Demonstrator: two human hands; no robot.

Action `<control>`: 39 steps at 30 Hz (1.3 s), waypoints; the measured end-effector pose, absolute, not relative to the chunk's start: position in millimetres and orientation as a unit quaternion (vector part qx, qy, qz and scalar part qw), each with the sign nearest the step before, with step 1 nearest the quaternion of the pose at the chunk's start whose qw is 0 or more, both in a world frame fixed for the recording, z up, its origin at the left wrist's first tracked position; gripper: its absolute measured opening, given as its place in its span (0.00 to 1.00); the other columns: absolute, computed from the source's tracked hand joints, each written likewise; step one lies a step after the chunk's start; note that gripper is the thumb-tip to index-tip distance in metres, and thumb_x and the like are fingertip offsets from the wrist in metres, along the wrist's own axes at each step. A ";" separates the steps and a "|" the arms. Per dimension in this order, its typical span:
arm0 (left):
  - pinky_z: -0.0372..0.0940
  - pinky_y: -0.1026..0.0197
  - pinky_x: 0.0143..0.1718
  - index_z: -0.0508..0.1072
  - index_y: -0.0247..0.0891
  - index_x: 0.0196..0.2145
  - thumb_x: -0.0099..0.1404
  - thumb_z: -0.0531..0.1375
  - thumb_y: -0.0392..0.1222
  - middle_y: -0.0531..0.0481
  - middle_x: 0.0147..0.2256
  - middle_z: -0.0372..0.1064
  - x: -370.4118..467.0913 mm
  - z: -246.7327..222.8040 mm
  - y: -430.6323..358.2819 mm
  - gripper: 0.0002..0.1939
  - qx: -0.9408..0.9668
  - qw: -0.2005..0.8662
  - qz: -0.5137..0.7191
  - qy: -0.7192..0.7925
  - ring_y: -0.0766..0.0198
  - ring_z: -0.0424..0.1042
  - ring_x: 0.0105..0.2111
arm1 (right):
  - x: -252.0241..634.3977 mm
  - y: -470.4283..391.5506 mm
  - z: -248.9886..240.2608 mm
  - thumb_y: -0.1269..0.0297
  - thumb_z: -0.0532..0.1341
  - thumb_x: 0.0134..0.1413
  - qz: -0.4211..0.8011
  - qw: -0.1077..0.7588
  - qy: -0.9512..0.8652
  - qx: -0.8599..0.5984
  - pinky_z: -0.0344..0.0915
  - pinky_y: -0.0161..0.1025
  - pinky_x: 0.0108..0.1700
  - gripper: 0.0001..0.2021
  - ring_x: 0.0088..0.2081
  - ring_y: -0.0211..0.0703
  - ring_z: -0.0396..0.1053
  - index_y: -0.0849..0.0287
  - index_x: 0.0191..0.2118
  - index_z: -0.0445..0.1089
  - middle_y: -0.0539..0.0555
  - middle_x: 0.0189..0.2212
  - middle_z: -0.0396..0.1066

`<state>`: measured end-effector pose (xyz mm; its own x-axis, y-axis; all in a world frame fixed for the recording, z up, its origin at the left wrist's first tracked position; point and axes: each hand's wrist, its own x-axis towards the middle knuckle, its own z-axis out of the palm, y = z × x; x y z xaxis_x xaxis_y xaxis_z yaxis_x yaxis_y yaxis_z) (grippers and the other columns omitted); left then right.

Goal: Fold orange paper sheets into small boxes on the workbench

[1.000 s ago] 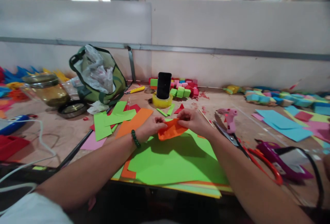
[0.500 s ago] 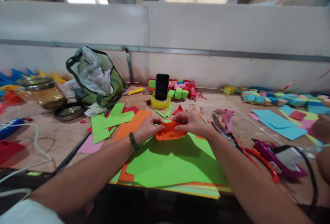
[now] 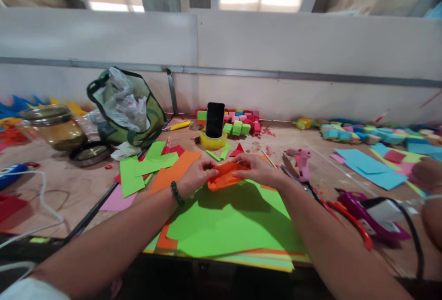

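Observation:
Between my two hands is a small folded piece of orange paper (image 3: 225,176), held just above a stack of sheets. My left hand (image 3: 198,174), with a dark green bead bracelet (image 3: 177,193) at the wrist, pinches its left end. On the right end, the thumb and fingers of my right hand (image 3: 257,171) are closed. A large green sheet (image 3: 231,226) tops the stack under both hands. A red paper triangle (image 3: 238,150) and narrow green strips (image 3: 217,153) lie just beyond my fingers.
A phone (image 3: 214,119) stands in a yellow tape roll (image 3: 213,141) before small coloured paper blocks (image 3: 241,128). At left are a green bag (image 3: 152,115), a glass jar (image 3: 51,127) and its lid (image 3: 90,153). At right are a pink glue gun (image 3: 304,164), red-handled pliers (image 3: 352,221) and a co-worker's hand (image 3: 428,173).
The orange paper has tilted, its right side turned up a little between my fingers. Both hands keep hold of it. The whole view has shifted slightly.

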<state>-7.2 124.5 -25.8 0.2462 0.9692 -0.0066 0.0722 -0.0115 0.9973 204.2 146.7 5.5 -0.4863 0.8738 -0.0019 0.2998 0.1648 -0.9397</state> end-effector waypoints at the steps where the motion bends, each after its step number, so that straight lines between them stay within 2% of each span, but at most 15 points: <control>1: 0.59 0.67 0.24 0.69 0.33 0.27 0.47 0.63 0.40 0.53 0.23 0.66 -7.3 -25.8 125.0 0.09 0.575 0.538 0.419 0.451 0.70 0.64 0.23 | 203.5 147.8 2.9 0.68 0.67 0.36 0.501 0.291 -0.701 -0.416 0.64 0.31 0.27 0.11 0.26 0.34 0.67 0.61 0.31 0.69 0.49 0.25 0.71; 3: 0.60 0.67 0.26 0.69 0.34 0.28 0.46 0.62 0.38 0.53 0.25 0.67 -7.4 -25.8 125.4 0.10 0.574 0.531 0.432 0.449 0.69 0.65 0.25 | 202.6 150.8 -2.3 0.70 0.63 0.36 0.503 0.304 -0.689 -0.423 0.61 0.30 0.24 0.06 0.22 0.31 0.63 0.60 0.26 0.66 0.45 0.19 0.66; 5: 0.60 0.67 0.27 0.68 0.34 0.28 0.46 0.62 0.37 0.54 0.26 0.66 -7.3 -26.2 125.4 0.09 0.577 0.522 0.441 0.446 0.69 0.65 0.26 | 202.9 153.5 -5.6 0.72 0.60 0.36 0.494 0.313 -0.688 -0.429 0.59 0.29 0.24 0.03 0.20 0.30 0.61 0.61 0.24 0.66 0.44 0.17 0.64; 8: 0.61 0.67 0.28 0.67 0.34 0.26 0.47 0.60 0.34 0.54 0.25 0.66 -6.8 -27.6 124.3 0.06 0.605 0.504 0.425 0.447 0.69 0.66 0.26 | 204.2 154.0 -5.5 0.74 0.59 0.35 0.477 0.313 -0.698 -0.433 0.59 0.31 0.25 0.05 0.22 0.32 0.63 0.62 0.23 0.70 0.47 0.20 0.68; 13: 0.64 0.64 0.35 0.71 0.34 0.25 0.46 0.56 0.28 0.50 0.28 0.71 -4.9 -28.8 118.9 0.07 0.703 0.357 0.389 0.477 0.64 0.70 0.32 | 200.3 145.7 -1.1 0.74 0.59 0.38 0.395 0.334 -0.770 -0.375 0.65 0.35 0.33 0.06 0.31 0.39 0.70 0.61 0.24 0.74 0.52 0.27 0.74; 16: 0.64 0.64 0.34 0.71 0.35 0.26 0.47 0.57 0.28 0.50 0.28 0.72 -2.8 -28.8 115.3 0.07 0.728 0.315 0.375 0.480 0.64 0.70 0.30 | 194.4 139.5 0.2 0.76 0.57 0.38 0.343 0.342 -0.787 -0.383 0.66 0.35 0.34 0.09 0.31 0.39 0.70 0.60 0.26 0.74 0.51 0.27 0.74; 28: 0.59 0.67 0.26 0.69 0.34 0.25 0.48 0.58 0.32 0.54 0.23 0.66 -3.5 -38.2 120.4 0.03 0.712 0.404 0.367 0.442 0.69 0.63 0.24 | 185.3 129.9 2.5 0.76 0.58 0.39 0.394 0.317 -0.780 -0.369 0.68 0.38 0.39 0.22 0.36 0.40 0.71 0.60 0.45 0.67 0.53 0.35 0.72; 32: 0.60 0.68 0.26 0.68 0.34 0.27 0.46 0.59 0.31 0.54 0.24 0.65 -2.9 -42.3 124.0 0.07 0.672 0.452 0.391 0.436 0.70 0.63 0.25 | 188.0 129.3 7.7 0.71 0.58 0.44 0.453 0.265 -0.756 -0.392 0.64 0.35 0.32 0.22 0.30 0.39 0.69 0.60 0.49 0.65 0.50 0.29 0.71; 35: 0.60 0.69 0.26 0.68 0.34 0.28 0.46 0.59 0.31 0.54 0.24 0.65 -2.1 -43.6 125.0 0.09 0.658 0.466 0.399 0.438 0.70 0.64 0.24 | 187.1 128.5 9.0 0.65 0.65 0.41 0.368 0.229 -0.785 -0.443 0.61 0.35 0.31 0.24 0.29 0.40 0.67 0.61 0.49 0.68 0.50 0.27 0.70; 39: 0.63 0.67 0.28 0.72 0.32 0.29 0.47 0.59 0.32 0.51 0.26 0.70 -1.4 -38.5 121.9 0.08 0.653 0.472 0.387 0.448 0.68 0.68 0.26 | 181.6 127.2 4.8 0.70 0.64 0.38 0.252 0.222 -0.815 -0.472 0.62 0.37 0.36 0.21 0.34 0.43 0.69 0.60 0.45 0.72 0.54 0.35 0.73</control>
<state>-1.4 121.9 -38.5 0.2981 0.9510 0.0821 0.2189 -0.1519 0.9639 181.6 127.2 4.8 -0.4559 0.8814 0.1236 0.6582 0.4273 -0.6198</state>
